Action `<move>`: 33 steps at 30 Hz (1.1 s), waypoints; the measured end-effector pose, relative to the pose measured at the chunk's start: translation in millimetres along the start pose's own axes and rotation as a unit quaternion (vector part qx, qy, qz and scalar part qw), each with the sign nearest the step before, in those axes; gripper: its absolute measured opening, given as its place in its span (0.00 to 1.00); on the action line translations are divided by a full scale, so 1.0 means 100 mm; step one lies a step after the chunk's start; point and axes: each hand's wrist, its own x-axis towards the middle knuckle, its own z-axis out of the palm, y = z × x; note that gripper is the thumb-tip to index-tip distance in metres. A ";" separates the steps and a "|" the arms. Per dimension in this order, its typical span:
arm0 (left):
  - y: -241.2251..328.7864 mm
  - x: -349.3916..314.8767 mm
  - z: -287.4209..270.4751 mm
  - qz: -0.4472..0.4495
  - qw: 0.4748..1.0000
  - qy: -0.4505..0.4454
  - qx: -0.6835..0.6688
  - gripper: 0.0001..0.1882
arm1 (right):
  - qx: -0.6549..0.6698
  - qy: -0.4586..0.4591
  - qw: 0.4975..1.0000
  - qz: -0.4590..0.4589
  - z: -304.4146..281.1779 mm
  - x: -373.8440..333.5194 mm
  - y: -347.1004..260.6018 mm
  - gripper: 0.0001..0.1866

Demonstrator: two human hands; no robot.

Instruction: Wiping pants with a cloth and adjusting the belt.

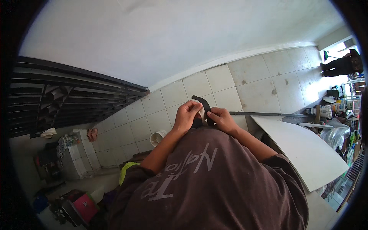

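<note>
In front of my belly, a curved black strip (203, 102) of what looks like cloth or strap, with a pale inner side, is held up between my hands. My left hand (187, 115) is closed, thumb and fingers pinching the pale part. Its free black end arches over above the fingertips. My right hand (222, 120) pinches the strip's right edge between thumb and bent fingers. Lower down, the rest of the piece disappears behind the brown shirt (214, 172) I wear.
A white bucket (156, 138) stands left of my forearm. To the right are a large white board (303, 149) and a long grey bar (268, 114). A black metal gate (65, 97) lines the left. Another person (342, 66) stands far right, near piled goods.
</note>
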 end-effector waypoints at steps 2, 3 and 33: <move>-0.01 -0.01 0.00 0.000 0.999 -0.027 0.039 0.12 | -0.001 -0.012 1.000 0.007 0.00 0.06 0.12 0.15; 0.00 0.00 -0.03 -0.013 0.999 -0.047 0.020 0.10 | -0.003 -0.021 1.000 0.014 0.01 0.06 0.10 0.16; -0.13 -0.03 -1.73 -0.084 0.993 0.082 0.012 0.14 | -0.236 0.047 0.965 0.105 0.47 -0.17 -0.10 0.29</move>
